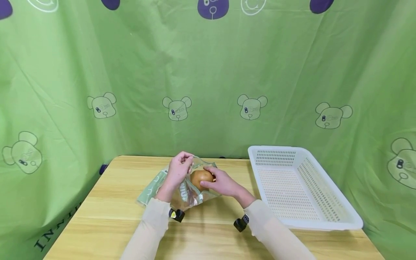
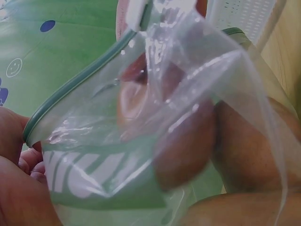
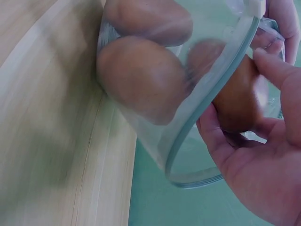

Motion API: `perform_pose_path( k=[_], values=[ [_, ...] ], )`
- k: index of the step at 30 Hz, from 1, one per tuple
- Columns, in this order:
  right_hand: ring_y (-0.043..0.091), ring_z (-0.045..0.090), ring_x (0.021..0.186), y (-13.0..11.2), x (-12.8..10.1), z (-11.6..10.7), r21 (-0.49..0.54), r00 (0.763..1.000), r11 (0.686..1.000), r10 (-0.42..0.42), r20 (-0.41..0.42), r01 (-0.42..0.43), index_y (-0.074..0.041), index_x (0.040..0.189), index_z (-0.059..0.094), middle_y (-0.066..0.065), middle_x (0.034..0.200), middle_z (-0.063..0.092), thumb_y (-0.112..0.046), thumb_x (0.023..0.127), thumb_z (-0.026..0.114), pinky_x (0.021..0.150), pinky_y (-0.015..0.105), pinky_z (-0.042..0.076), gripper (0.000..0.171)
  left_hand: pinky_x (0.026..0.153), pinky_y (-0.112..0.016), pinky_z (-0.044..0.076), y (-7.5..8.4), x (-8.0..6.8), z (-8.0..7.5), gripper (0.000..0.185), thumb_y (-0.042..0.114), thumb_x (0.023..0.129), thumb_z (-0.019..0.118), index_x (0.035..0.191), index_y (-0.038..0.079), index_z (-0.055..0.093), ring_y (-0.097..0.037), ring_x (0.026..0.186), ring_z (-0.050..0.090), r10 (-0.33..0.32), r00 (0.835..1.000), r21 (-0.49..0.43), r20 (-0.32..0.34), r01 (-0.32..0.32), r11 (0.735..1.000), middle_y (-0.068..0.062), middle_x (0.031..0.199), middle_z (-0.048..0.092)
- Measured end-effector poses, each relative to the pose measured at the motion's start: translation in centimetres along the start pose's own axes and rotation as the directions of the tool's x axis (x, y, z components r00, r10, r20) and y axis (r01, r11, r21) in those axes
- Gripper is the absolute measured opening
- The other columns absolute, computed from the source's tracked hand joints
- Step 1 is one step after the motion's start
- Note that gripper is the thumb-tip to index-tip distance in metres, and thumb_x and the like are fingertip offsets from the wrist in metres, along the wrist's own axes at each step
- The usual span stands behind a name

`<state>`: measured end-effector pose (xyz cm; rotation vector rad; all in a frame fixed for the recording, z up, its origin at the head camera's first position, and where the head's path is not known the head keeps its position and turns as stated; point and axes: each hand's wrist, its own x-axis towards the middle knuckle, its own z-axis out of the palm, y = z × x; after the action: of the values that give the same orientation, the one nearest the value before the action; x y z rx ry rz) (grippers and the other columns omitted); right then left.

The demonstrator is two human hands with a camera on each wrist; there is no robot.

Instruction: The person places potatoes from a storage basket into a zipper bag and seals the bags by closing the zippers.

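Note:
A clear zip bag (image 1: 183,198) with a green rim and green-and-white print lies over the middle of the table. My left hand (image 1: 177,173) pinches its rim on the left side. At the bag's open mouth, my right hand (image 1: 224,183) grips a round brown fruit (image 1: 199,177) between thumb and fingers. In the right wrist view that fruit (image 3: 237,101) sits partly inside the rim, and more brown fruits (image 3: 141,77) show through the plastic further in. A white slider (image 3: 256,7) is on the zip.
A white slotted plastic basket (image 1: 325,225) stands at the right of the wooden table (image 1: 110,202). Behind hangs a green curtain (image 1: 211,72) printed with bear heads. Wrist cameras (image 1: 240,224) are strapped under both sleeves.

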<state>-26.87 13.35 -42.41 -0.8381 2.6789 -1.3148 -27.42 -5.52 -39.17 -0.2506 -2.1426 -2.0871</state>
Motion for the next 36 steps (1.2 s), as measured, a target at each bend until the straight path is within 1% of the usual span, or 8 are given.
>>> perform_pose_path(
  k=[5, 8, 13, 16, 24, 29, 32, 36],
  values=[
    [0.031, 0.058, 0.106, -0.2, 0.1, 0.1, 0.059, 0.999, 0.998, -0.006, 0.033, 0.004, 0.008, 0.134, 0.044, 0.020, 0.126, 0.054, -0.013, 0.090, 0.065, 0.085, 0.033, 0.053, 0.053, 0.044, -0.016, 0.041, 0.0, 0.2, 0.0, 0.012, 0.006, 0.093, 0.056, 0.101, -0.002, 0.061, -0.010, 0.053, 0.048, -0.012, 1.000, 0.003, -0.016, 0.012, 1.000, -0.010, 0.076, 0.058],
    [0.031, 0.059, 0.104, -0.1, 0.2, 0.1, 0.079, 1.000, 0.997, -0.021, 0.021, 0.020, 0.007, 0.130, 0.048, 0.020, 0.123, 0.055, -0.007, 0.088, 0.065, 0.082, 0.031, 0.054, 0.047, 0.045, -0.017, 0.042, 0.0, 0.2, 0.0, 0.011, 0.005, 0.093, 0.056, 0.101, -0.001, 0.061, -0.010, 0.054, 0.049, -0.011, 1.000, 0.003, -0.023, 0.011, 1.000, -0.010, 0.076, 0.058],
    [0.022, 0.063, 0.087, 0.2, 0.4, 0.3, 0.041, 0.998, 0.999, -0.008, -0.063, 0.011, 0.002, 0.110, 0.062, 0.011, 0.100, 0.064, -0.004, 0.086, 0.067, 0.071, 0.025, 0.055, 0.025, 0.046, -0.017, 0.043, 0.0, 0.2, 0.2, 0.012, 0.005, 0.093, 0.056, 0.101, -0.002, 0.061, -0.011, 0.055, 0.051, -0.014, 1.000, -0.004, -0.020, 0.014, 1.000, -0.013, 0.079, 0.059],
    [0.015, 0.061, 0.078, 0.2, 0.5, 0.4, 0.007, 0.996, 1.000, 0.005, -0.092, -0.005, -0.002, 0.100, 0.065, 0.004, 0.087, 0.064, -0.005, 0.085, 0.069, 0.065, 0.023, 0.054, 0.016, 0.046, -0.017, 0.043, 0.0, 0.3, 0.2, 0.013, 0.004, 0.093, 0.056, 0.102, -0.004, 0.060, -0.010, 0.055, 0.051, -0.013, 1.000, -0.010, -0.018, 0.013, 1.000, -0.013, 0.079, 0.059],
    [0.015, 0.061, 0.081, 0.1, 0.3, 0.4, -0.003, 0.999, 1.000, -0.023, -0.034, 0.022, 0.003, 0.104, 0.064, 0.003, 0.090, 0.064, -0.003, 0.085, 0.067, 0.070, 0.024, 0.054, 0.020, 0.051, -0.019, 0.048, 0.0, 0.4, 0.1, 0.013, 0.007, 0.093, 0.056, 0.103, -0.002, 0.060, -0.012, 0.059, 0.053, -0.036, 0.999, -0.008, -0.021, 0.035, 0.999, -0.011, 0.081, 0.060],
    [0.015, 0.060, 0.083, -0.5, -0.6, 0.0, -0.015, 0.997, 0.997, -0.076, -0.001, 0.076, 0.002, 0.107, 0.064, 0.002, 0.089, 0.064, -0.004, 0.087, 0.064, 0.073, 0.025, 0.054, 0.020, 0.049, -0.019, 0.048, 0.1, 0.5, 0.0, 0.013, 0.008, 0.093, 0.057, 0.102, -0.001, 0.061, -0.012, 0.057, 0.054, -0.034, 0.999, -0.013, -0.027, 0.033, 0.999, -0.009, 0.079, 0.060],
    [0.011, 0.057, 0.074, -0.9, -1.4, -0.4, -0.018, 0.995, 0.995, -0.100, 0.005, 0.100, 0.000, 0.106, 0.066, -0.001, 0.081, 0.061, -0.006, 0.088, 0.064, 0.065, 0.023, 0.052, 0.019, 0.048, -0.019, 0.048, 0.1, 0.5, -0.1, 0.013, 0.007, 0.093, 0.057, 0.102, -0.001, 0.060, -0.011, 0.056, 0.054, -0.029, 0.999, -0.033, -0.018, 0.028, 0.999, -0.009, 0.079, 0.059],
    [0.006, 0.046, 0.057, -1.5, -2.6, -0.5, 0.000, 0.995, 0.996, -0.091, 0.048, 0.091, -0.003, 0.107, 0.068, -0.004, 0.066, 0.053, -0.012, 0.091, 0.063, 0.050, 0.019, 0.042, 0.019, 0.049, -0.019, 0.048, 0.2, 0.7, -0.3, 0.012, 0.006, 0.092, 0.057, 0.101, -0.001, 0.061, -0.012, 0.056, 0.054, -0.018, 0.999, -0.011, -0.027, 0.018, 1.000, -0.009, 0.078, 0.059]
  ],
)
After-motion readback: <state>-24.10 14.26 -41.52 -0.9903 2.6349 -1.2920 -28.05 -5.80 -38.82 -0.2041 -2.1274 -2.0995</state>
